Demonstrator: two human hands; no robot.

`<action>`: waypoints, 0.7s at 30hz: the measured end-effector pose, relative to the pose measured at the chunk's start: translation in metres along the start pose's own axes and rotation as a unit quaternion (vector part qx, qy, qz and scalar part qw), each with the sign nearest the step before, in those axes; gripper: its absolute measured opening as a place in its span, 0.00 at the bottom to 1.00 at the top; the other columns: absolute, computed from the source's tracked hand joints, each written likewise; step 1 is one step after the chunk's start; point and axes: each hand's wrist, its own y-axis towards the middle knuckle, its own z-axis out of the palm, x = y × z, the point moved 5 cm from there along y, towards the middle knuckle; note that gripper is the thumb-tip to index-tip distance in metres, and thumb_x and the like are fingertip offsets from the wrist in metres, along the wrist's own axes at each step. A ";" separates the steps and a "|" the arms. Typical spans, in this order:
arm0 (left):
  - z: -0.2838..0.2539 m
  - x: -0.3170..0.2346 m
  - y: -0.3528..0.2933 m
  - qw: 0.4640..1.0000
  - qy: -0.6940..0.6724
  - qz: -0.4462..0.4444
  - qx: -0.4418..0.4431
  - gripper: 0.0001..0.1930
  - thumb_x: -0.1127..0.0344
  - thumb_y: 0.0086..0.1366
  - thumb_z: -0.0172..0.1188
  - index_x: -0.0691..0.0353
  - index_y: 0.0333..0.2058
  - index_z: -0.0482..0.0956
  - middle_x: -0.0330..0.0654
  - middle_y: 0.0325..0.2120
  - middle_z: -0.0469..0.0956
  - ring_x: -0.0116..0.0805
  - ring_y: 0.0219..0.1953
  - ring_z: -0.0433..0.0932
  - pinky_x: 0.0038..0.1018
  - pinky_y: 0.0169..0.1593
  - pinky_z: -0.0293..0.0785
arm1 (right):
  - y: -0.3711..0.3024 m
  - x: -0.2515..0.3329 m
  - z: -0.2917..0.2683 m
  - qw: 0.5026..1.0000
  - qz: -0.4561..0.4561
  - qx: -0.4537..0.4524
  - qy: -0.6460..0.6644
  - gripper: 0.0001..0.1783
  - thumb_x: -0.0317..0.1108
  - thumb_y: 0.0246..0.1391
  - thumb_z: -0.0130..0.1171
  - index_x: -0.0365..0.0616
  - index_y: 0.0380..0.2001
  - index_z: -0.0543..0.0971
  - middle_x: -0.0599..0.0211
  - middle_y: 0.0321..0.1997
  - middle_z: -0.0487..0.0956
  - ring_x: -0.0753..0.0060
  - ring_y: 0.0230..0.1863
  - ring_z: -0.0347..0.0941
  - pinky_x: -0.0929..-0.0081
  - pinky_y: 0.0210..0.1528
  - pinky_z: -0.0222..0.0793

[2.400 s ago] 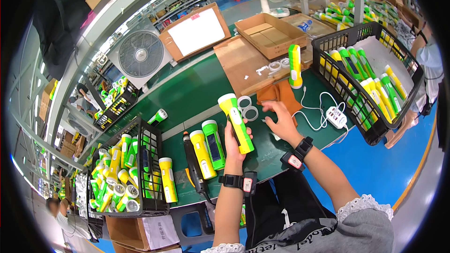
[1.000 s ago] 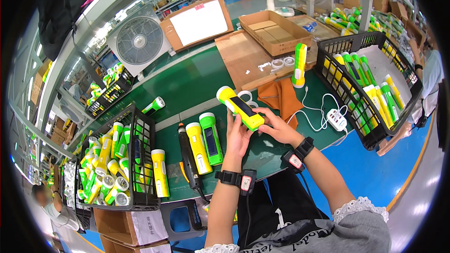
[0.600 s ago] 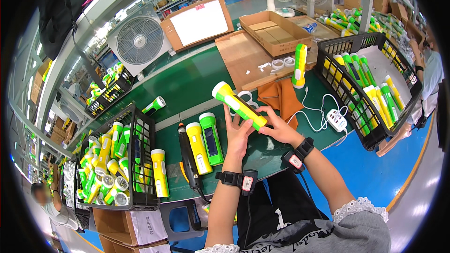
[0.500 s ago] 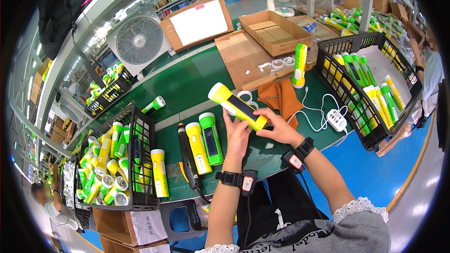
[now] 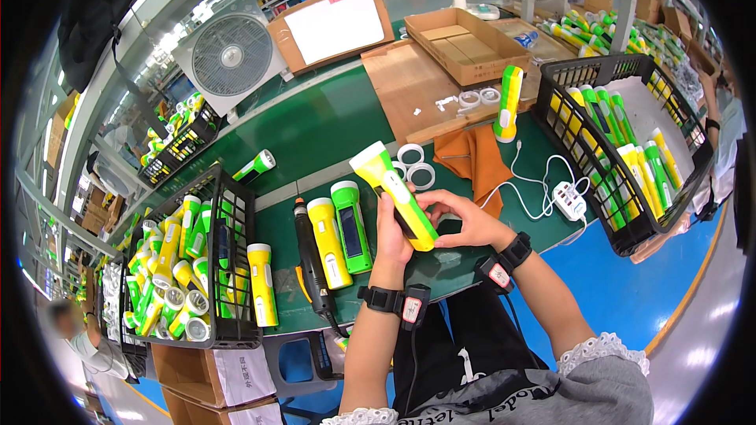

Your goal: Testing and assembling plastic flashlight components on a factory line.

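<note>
Above the near edge of the table I hold a yellow and green flashlight (image 5: 403, 198) at a slant, its white head pointing up and away. My left hand (image 5: 391, 234) is wrapped round its body from the left. From the right, my right hand (image 5: 466, 222) grips its lower end between thumb and fingers. Left of my hands a green flashlight with a dark panel (image 5: 351, 228) and a yellow flashlight (image 5: 329, 244) lie side by side. Beside them is a black electric screwdriver (image 5: 313, 260). Another yellow flashlight (image 5: 263, 286) lies next to the left crate.
Black crates of flashlights stand at left (image 5: 250, 267) and right (image 5: 557, 159). White rings (image 5: 422, 176) and an orange cloth (image 5: 472, 165) lie beyond my hands. A white power strip (image 5: 568, 201) with cables sits at right. A flashlight (image 5: 509, 104) stands upright near a cardboard tray (image 5: 472, 71).
The flashlight has turned about its length: its dark panel faced up before, and its side with the white switch shows now. Both hands have shifted slightly toward me with it.
</note>
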 end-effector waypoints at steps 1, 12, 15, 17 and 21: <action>-0.002 0.003 0.001 1.000 0.000 -0.002 0.000 0.20 0.51 0.66 0.37 0.56 0.49 0.60 0.39 0.39 0.69 0.30 0.33 0.73 0.27 0.34 0.72 | 0.000 0.000 0.000 1.000 0.001 -0.001 0.000 0.39 0.25 0.35 0.65 0.45 0.55 0.61 0.65 0.48 0.65 0.75 0.37 0.67 0.77 0.43 0.66; 0.002 0.001 0.004 0.991 0.116 0.039 -0.059 0.16 0.64 0.62 0.47 0.59 0.48 0.60 0.39 0.36 0.70 0.29 0.35 0.73 0.27 0.38 0.72 | 0.000 -0.005 0.000 0.995 0.090 -0.031 -0.030 0.48 0.29 0.32 0.69 0.51 0.57 0.53 0.59 0.48 0.64 0.73 0.37 0.69 0.75 0.45 0.66; 0.000 0.001 0.003 0.992 0.106 0.031 -0.063 0.15 0.65 0.61 0.46 0.60 0.46 0.61 0.40 0.35 0.71 0.29 0.34 0.73 0.26 0.37 0.73 | 0.000 -0.005 0.001 0.995 0.094 -0.023 -0.028 0.48 0.29 0.32 0.69 0.51 0.57 0.53 0.59 0.48 0.64 0.73 0.38 0.69 0.75 0.46 0.66; -0.004 0.004 0.005 0.991 0.106 0.041 -0.067 0.14 0.63 0.61 0.47 0.60 0.45 0.62 0.40 0.34 0.71 0.30 0.33 0.73 0.26 0.35 0.73 | -0.001 -0.008 0.000 0.994 0.101 -0.022 -0.024 0.48 0.28 0.32 0.69 0.51 0.57 0.53 0.59 0.48 0.64 0.73 0.38 0.69 0.75 0.46 0.66; -0.011 0.006 0.005 0.992 0.087 0.025 -0.087 0.14 0.61 0.62 0.45 0.60 0.43 0.63 0.41 0.32 0.72 0.31 0.30 0.74 0.26 0.33 0.73 | 0.000 -0.006 0.003 0.995 0.092 0.006 -0.049 0.48 0.27 0.33 0.68 0.49 0.57 0.52 0.58 0.50 0.65 0.72 0.41 0.69 0.74 0.46 0.66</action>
